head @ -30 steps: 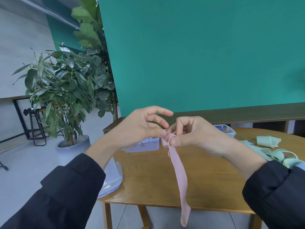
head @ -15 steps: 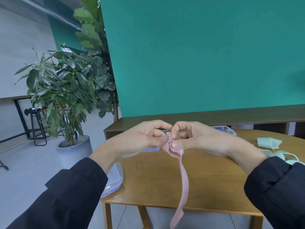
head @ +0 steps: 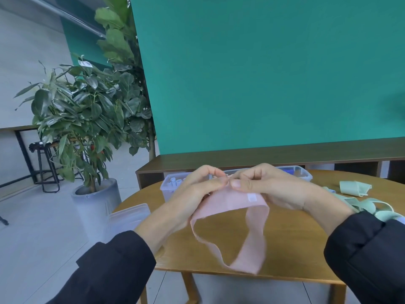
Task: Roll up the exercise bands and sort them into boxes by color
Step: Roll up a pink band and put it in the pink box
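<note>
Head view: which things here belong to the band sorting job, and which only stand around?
Belong to the job:
pink fabric exercise band, pinched by left hand and right hand
pale green bands
clear plastic boxes

Only standing around:
potted leafy plant
black metal stool
clear plastic lid
</note>
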`<state>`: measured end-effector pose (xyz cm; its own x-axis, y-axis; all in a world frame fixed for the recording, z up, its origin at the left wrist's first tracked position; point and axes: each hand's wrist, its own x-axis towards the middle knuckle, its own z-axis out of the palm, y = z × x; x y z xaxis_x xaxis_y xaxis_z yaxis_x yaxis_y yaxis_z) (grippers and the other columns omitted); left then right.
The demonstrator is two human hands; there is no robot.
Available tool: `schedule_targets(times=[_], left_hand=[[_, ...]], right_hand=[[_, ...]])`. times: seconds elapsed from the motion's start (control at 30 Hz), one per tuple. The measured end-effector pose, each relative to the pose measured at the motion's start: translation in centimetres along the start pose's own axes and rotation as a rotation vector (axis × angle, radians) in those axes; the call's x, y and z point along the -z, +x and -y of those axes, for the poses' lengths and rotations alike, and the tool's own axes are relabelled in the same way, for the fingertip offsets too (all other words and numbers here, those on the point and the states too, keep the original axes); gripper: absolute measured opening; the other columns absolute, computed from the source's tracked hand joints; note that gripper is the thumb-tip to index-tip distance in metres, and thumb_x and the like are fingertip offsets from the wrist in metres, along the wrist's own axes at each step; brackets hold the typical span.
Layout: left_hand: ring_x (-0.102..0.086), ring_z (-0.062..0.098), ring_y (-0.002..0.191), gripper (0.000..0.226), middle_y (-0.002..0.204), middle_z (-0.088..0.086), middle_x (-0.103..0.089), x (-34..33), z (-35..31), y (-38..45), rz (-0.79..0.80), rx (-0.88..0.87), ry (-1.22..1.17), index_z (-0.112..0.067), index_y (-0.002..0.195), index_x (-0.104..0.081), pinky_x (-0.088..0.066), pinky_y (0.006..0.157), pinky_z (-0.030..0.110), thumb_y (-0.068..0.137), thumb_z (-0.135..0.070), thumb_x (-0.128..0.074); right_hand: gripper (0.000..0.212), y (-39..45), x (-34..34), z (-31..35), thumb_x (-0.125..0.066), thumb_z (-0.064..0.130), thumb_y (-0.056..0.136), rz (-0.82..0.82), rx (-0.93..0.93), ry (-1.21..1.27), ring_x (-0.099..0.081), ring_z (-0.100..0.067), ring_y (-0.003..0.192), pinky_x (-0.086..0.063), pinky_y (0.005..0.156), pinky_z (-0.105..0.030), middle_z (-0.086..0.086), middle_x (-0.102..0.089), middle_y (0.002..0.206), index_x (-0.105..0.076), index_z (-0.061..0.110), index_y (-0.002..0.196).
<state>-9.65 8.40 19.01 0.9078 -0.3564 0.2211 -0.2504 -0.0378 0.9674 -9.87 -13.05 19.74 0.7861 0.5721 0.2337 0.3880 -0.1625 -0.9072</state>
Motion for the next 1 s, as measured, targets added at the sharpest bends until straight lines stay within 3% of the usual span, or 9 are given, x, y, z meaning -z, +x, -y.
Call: schedule_targets(times=[0.1,0.2,0.33,0.53,0.63,0.73,0.83,0.93,1.0], left_hand=[[-0.056,0.010,0.061,0.039,0.062,-0.011,-0.061,0.6,0.1,0.0,-0.057,0.047,0.239,-0.015,0.083,-0.076,-0.038,0.067,0.028,0.084,-0.053,-0.069],[-0.062,0.018,0.064,0.044,0.069,0.003,-0.068,1.9,0.1,0.0,-0.118,0.078,0.254,-0.018,0.065,-0.077,-0.042,0.071,0.030,0.088,-0.055,-0.071],[-0.055,0.023,0.076,0.067,0.081,0.011,-0.058,2.8,0.1,0.1,-0.055,0.038,0.298,-0.001,0.087,-0.074,-0.035,0.076,0.037,0.075,-0.066,-0.077],[-0.066,0.024,0.084,0.018,0.093,0.009,-0.071,1.7,1.2,0.3,0.158,0.129,0.000,-0.015,0.089,-0.078,-0.048,0.079,0.036,0.087,-0.033,-0.073],[-0.065,0.021,0.079,0.015,0.092,0.008,-0.070,1.0,1.4,0.3,0.169,0.120,-0.062,-0.022,0.090,-0.078,-0.047,0.074,0.033,0.085,-0.033,-0.069],[-0.065,0.021,0.102,0.033,0.113,0.002,-0.072,0.4,1.5,0.3,0.205,0.088,0.031,-0.027,0.114,-0.075,-0.048,0.089,0.039,0.084,-0.040,-0.074],[-0.066,0.022,0.098,0.048,0.103,0.008,-0.073,0.0,0.8,0.3,0.239,0.018,0.083,-0.038,0.127,-0.066,-0.046,0.082,0.039,0.084,-0.027,-0.081],[-0.066,0.022,0.090,0.042,0.096,0.028,-0.068,-0.3,-0.1,0.1,0.239,-0.090,0.108,-0.034,0.125,-0.069,-0.047,0.075,0.028,0.088,-0.014,-0.074],[-0.070,0.017,0.089,0.032,0.096,0.020,-0.074,-0.5,-0.7,-0.1,0.210,-0.158,0.115,-0.026,0.116,-0.074,-0.052,0.072,0.023,0.087,-0.012,-0.073]], right_hand=[[0.075,-0.1,0.8,-1.0,-0.081,0.049,0.076,-0.112,-0.015,0.116,-0.052,-0.032,0.075,-0.044,0.070,-0.035,-0.025,-0.055,0.079,-0.052,-0.020,0.084],[0.061,-0.5,1.6,-1.8,-0.076,0.049,0.080,-0.159,-0.005,0.106,-0.054,-0.028,0.062,-0.047,0.064,-0.031,-0.016,-0.055,0.063,-0.055,-0.008,0.072],[0.041,-0.5,2.1,-2.3,-0.076,0.041,0.086,-0.214,-0.040,0.016,-0.053,-0.017,0.061,-0.041,0.059,-0.024,-0.008,-0.058,0.065,-0.067,0.002,0.076],[0.029,-0.1,2.0,-1.7,-0.073,0.033,0.081,-0.223,0.010,0.027,-0.056,-0.016,0.069,-0.044,0.060,-0.025,-0.006,-0.065,0.077,-0.076,0.005,0.089],[0.020,-0.3,2.2,-1.6,-0.073,0.027,0.082,-0.229,0.018,0.036,-0.060,-0.017,0.073,-0.046,0.067,-0.031,-0.006,-0.069,0.081,-0.078,0.009,0.088],[0.023,-0.5,2.6,-1.4,-0.076,0.029,0.082,-0.244,0.008,0.011,-0.065,-0.016,0.081,-0.046,0.075,-0.031,-0.005,-0.073,0.086,-0.078,0.008,0.091],[0.030,-0.5,2.8,-1.3,-0.079,0.035,0.084,-0.239,-0.004,-0.006,-0.061,-0.028,0.086,-0.043,0.078,-0.040,-0.019,-0.069,0.093,-0.078,0.007,0.096],[0.032,-0.6,3.1,-1.1,-0.077,0.037,0.086,-0.223,-0.026,0.011,-0.054,-0.032,0.084,-0.040,0.076,-0.043,-0.022,-0.064,0.091,-0.076,0.005,0.093],[0.036,-0.4,3.1,-1.2,-0.075,0.041,0.085,-0.179,-0.068,0.013,-0.045,-0.030,0.073,-0.038,0.067,-0.036,-0.015,-0.059,0.078,-0.073,0.005,0.087]])
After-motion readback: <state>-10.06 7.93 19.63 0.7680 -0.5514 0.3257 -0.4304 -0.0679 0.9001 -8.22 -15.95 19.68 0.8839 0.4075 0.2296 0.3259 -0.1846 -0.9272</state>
